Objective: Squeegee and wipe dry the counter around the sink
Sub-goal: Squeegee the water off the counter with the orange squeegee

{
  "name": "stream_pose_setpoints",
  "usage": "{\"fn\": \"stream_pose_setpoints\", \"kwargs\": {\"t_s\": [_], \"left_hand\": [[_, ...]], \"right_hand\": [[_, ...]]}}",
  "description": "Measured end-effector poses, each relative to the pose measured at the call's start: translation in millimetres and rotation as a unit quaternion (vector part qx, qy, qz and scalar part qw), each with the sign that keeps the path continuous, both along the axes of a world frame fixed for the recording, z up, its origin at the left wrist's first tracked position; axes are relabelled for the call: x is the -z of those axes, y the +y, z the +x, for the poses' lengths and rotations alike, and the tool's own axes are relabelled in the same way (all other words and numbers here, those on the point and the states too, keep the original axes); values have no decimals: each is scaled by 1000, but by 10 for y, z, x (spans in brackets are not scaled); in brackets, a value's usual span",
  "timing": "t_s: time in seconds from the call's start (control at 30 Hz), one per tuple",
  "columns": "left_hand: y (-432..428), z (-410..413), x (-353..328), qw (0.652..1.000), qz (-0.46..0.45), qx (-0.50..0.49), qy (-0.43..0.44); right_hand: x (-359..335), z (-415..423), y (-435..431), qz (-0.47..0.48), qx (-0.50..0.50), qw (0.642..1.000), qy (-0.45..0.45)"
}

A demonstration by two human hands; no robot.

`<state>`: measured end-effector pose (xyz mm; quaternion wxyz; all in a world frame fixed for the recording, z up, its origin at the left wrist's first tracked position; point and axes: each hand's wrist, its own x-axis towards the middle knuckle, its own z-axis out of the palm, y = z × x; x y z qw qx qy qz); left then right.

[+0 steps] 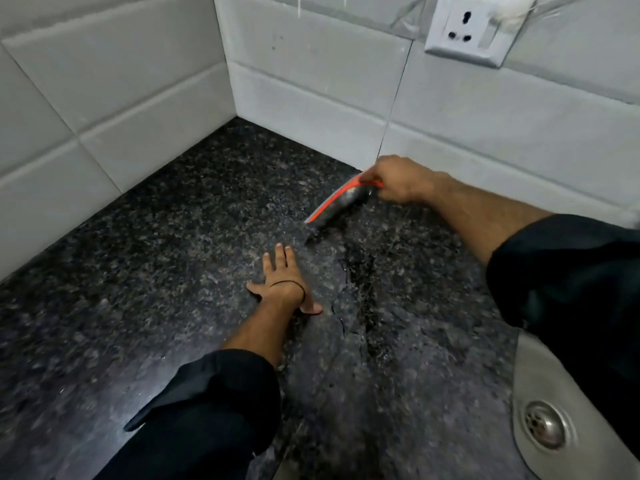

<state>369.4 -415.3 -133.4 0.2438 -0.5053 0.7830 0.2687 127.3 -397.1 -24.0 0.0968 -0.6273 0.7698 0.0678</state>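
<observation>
The squeegee (337, 204), orange-framed with a dark blade, lies tilted on the speckled black worktop (138, 271) close to the back wall, its blade edge down on the stone and its far end almost at the tile line. The right hand (398, 180) is closed around its handle end, fingers curled over the orange part; motion blur makes the exact grip hard to read. A dark wet streak (360, 282) runs from under the blade toward the near edge. The left hand (282, 282) rests flat on the worktop just beside that streak, fingers spread and holding nothing, with a thin black band (291, 284) across the wrist. Both arms wear dark sleeves. At the lower right is the steel sink (530, 393) with its drain (543, 426). White tiles (311, 98) line the corner, with a socket (474, 27) on the back wall.
</observation>
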Motion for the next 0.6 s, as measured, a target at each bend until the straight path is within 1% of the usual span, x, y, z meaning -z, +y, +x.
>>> {"fn": "stream_pose_setpoints", "kwargs": {"t_s": [0.07,0.13,0.3,0.47,0.6], "left_hand": [[-36,-128,-6,999,11,1,-35],[-38,-211,-14,998,16,-3,-56],[-70,-236,45,998,27,-18,-52],[-75,-190,52,999,38,-25,-24],[-59,-84,18,999,37,-29,19]], "right_hand": [[79,78,-345,-18,-9,999,31],[184,159,-649,-44,-13,998,41],[420,264,-1094,-63,-42,995,68],[468,247,-976,-33,16,997,63],[386,134,-535,-6,48,998,42]]}}
